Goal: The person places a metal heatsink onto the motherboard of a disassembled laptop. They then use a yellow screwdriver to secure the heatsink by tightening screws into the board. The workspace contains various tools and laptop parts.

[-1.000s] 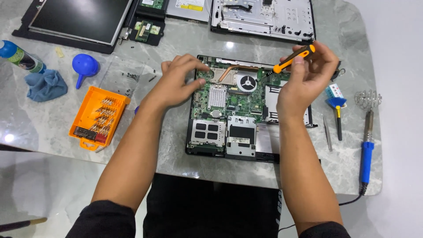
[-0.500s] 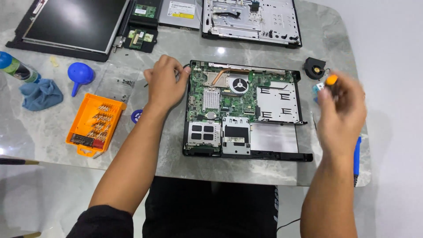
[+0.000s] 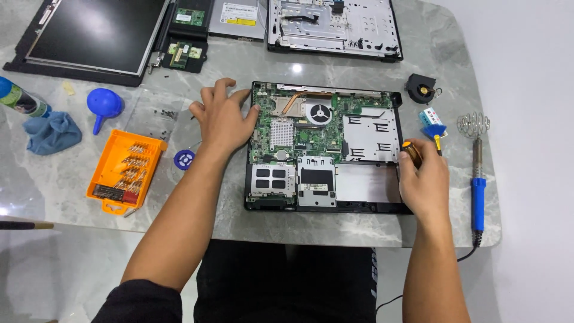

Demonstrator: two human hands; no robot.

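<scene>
Nearest, by the tabletop's front edge: right hand curled around an orange-handled screwdriver, tip hidden, gripped low at the opened laptop base, right side, probably for control. Left hand spread flat, fingers open, pressing the base's left rim, seemingly to steady it. One laptop base, centred. Left edge: one orange bit case, one blue blower. Right edge: one soldering iron, one loose fan. Far edge: one screen panel, one keyboard shell.
</scene>
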